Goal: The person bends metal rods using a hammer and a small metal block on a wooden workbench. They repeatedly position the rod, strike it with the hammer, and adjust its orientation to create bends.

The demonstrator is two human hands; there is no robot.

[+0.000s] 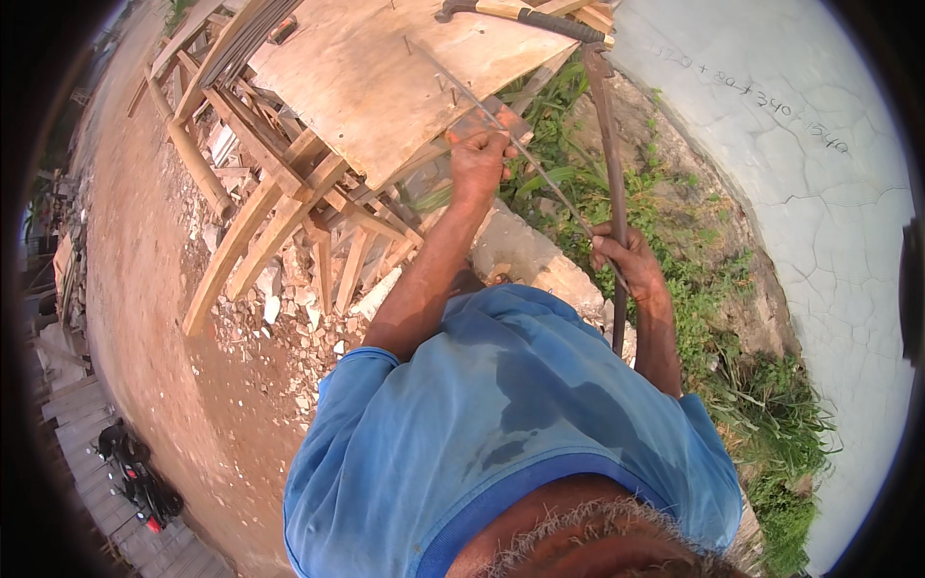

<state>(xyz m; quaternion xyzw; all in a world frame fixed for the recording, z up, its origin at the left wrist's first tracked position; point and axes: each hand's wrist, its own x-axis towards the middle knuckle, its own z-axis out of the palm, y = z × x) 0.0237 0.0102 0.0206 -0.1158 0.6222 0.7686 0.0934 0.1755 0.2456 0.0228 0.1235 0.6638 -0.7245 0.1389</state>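
Note:
A thin metal rod (554, 186) runs slantwise from over the plywood board down to my right side. My left hand (479, 162) is closed around the rod at the board's near right corner, beside an orange-stained wooden block (517, 123). Lower down, my right hand (628, 256) is closed at the rod's near end. A thicker brown bar (607, 144) passes upright against the right hand, its top by the board's right edge; whether the fingers grip it too is unclear. Several short metal pegs (443, 90) stand up from the plywood board (356, 77).
A hammer (540, 19) with a dark grip lies along the board's far right. Wooden legs and offcuts (260, 222) crowd the left above broken rubble (289, 308). Green plants (694, 279) grow along a cracked pale wall (819, 193). A black motorcycle (135, 472) stands far left.

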